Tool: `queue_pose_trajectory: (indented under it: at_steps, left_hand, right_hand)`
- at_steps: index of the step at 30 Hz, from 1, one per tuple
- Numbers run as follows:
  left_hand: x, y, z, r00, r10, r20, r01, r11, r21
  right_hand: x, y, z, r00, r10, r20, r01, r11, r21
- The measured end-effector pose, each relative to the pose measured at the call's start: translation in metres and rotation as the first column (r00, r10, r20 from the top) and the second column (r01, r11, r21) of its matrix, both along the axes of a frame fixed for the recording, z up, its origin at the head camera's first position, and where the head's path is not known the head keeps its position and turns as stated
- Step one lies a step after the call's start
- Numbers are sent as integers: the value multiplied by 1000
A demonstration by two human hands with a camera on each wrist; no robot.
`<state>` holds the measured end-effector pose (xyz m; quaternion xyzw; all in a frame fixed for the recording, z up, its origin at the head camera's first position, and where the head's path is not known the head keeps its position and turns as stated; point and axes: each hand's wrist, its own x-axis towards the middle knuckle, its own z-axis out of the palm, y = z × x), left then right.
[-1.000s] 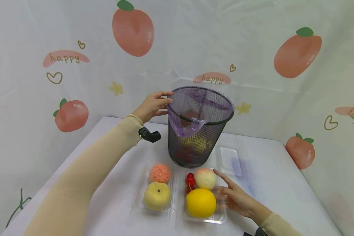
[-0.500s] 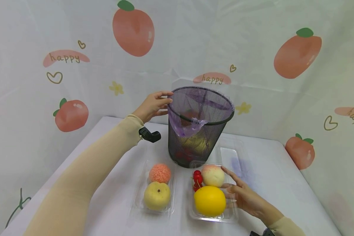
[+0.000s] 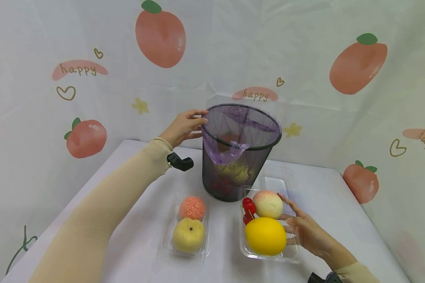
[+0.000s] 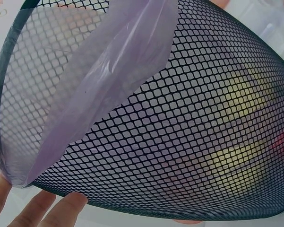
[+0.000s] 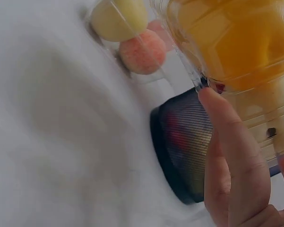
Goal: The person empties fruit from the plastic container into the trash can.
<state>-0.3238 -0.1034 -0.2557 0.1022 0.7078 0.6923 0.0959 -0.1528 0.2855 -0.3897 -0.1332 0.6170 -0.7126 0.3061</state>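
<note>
My left hand (image 3: 185,126) lies with fairly straight fingers against the rim of a black mesh wastebasket (image 3: 233,188). In the left wrist view, its fingertips (image 4: 75,201) touch the outer mesh just below the rim. A purple bin bag (image 3: 226,155) lines the basket. My right hand (image 3: 309,232) grips the right side of a clear plastic container (image 3: 249,253), raised off the table. Some fingers show through its wall. Inside lie a yellow melon-like fruit (image 3: 265,236), a pale peach (image 3: 269,205) and red cherries (image 3: 248,207).
Left of the raised container stands another clear tray (image 3: 205,245) with a pinkish-orange textured ball (image 3: 192,208) and a pale yellow pear-like fruit (image 3: 189,235). Behind on the right lies a flat clear plastic piece (image 3: 274,184). Yellow and red shapes show through the basket's mesh. A printed cloth (image 3: 212,59) hangs behind.
My right hand has lifted the clear container with the melon-like fruit, peach and cherries and moved it right. My left hand and the wastebasket have stayed put.
</note>
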Motion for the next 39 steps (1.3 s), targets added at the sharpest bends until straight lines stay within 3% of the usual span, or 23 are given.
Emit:
queue_pose_trajectory:
  at_steps: [7, 19, 27, 32, 39]
  left_hand:
    - [1, 1, 1, 1000, 8, 2, -8, 1000, -1]
    - [1, 3, 1, 1000, 7, 8, -7, 1000, 7]
    - [1, 2, 1, 1000, 9, 0, -9, 1000, -6]
    - [1, 2, 1, 1000, 12, -1, -12, 1000, -6]
    - [2, 3, 2, 1000, 7, -5, -7, 1000, -5]
  right_hand:
    - [-1, 13, 10, 999, 3, -47, -6, 999, -54]
    - [0, 27, 35, 990, -76, -116, 87, 992, 87]
    - [-4, 39, 48, 992, 5, -127, -17, 996, -93]
    - [-5, 44, 53, 990, 32, -137, -52, 988, -144]
    - [-6, 48, 65, 990, 71, -122, -103, 954, -281]
